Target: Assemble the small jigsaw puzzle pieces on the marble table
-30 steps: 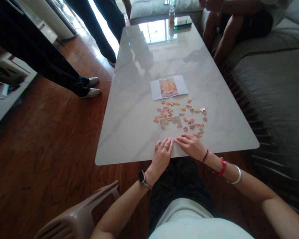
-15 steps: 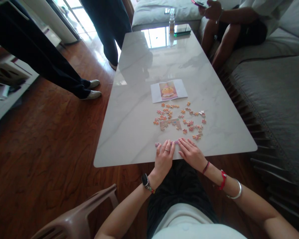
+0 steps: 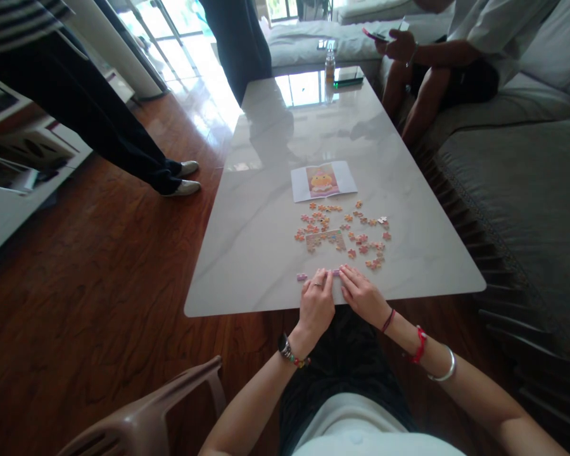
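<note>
My left hand point(image 3: 316, 305) lies at the near edge of the table with bent fingertips pressed down on a row of purple jigsaw pieces point(image 3: 335, 273). From the other side my right hand point(image 3: 361, 294) has its fingers together on the right end of that row. Both hands partly cover the row. Just left of my left fingers is a separate purple jigsaw piece point(image 3: 302, 277). Beyond the hands sits a joined section of the puzzle point(image 3: 325, 236), straight along its far side and uneven along its near side. Loose jigsaw pieces point(image 3: 362, 239) are scattered around it.
A creased picture sheet point(image 3: 323, 180) lies behind the pieces on the marble-patterned table point(image 3: 247, 253). A bottle point(image 3: 330, 66) and a dark phone-like object point(image 3: 348, 76) are at its far end. People stand at left; another sits on the sofa point(image 3: 517, 164). A plastic chair point(image 3: 156, 405) is at lower left.
My left hand has shifted slightly right, uncovering more of the separate purple piece. My right hand stays on the row. The view has tilted up a little, and the far standing person has moved.
</note>
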`<state>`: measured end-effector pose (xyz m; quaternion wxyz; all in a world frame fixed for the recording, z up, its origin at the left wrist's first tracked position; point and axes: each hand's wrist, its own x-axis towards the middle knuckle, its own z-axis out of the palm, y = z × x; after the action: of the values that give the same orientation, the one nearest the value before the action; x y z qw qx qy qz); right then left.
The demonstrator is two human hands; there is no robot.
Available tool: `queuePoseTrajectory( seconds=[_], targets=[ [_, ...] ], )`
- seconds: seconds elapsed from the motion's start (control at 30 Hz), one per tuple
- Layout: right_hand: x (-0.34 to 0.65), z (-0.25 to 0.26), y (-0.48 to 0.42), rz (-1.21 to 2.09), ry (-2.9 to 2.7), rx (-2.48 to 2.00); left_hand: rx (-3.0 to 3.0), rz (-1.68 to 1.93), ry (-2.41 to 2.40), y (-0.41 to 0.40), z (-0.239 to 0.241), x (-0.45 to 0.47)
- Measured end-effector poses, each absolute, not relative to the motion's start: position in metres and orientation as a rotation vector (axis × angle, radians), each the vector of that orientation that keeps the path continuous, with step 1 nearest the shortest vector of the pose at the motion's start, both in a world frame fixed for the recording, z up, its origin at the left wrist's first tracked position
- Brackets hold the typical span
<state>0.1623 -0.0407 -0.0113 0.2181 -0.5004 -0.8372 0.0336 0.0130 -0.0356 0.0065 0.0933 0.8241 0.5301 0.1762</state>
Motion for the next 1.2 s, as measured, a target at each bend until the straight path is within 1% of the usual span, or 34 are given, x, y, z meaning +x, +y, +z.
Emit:
queuePoseTrajectory(
  seconds=[0.13, 0.23, 0.37, 0.47, 0.8, 1.07, 1.2],
  targets=[
    [0.161, -0.006, -0.039, 0.115, -2.266, -1.419, 2.175, 0.735, 1.517, -0.010, 0.020, -0.009],
    [0.156, -0.001, -0.036, 0.104, -2.258, -1.438, 2.165, 0.826, 1.544, 0.000, 0.023, -0.034],
    [0.147, 0.001, -0.029, 0.120, -2.353, -1.356, 2.248, 0.651, 1.639, -0.005, 0.017, -0.058],
    [0.141, 0.001, -0.025, 0.130, -2.395, -1.331, 2.245, 0.560, 1.620, -0.008, 0.012, -0.056],
    [0.138, 0.000, -0.023, 0.133, -2.436, -1.323, 2.286, 0.476, 1.612, -0.006, 0.016, -0.040],
    [0.135, 0.003, -0.022, 0.111, -2.436, -1.336, 2.389, 0.341, 1.629, -0.004, 0.021, -0.034],
    [0.129, 0.005, -0.020, 0.116, -2.488, -1.270, 2.377, 0.357, 1.616, -0.003, 0.022, -0.033]
  ],
)
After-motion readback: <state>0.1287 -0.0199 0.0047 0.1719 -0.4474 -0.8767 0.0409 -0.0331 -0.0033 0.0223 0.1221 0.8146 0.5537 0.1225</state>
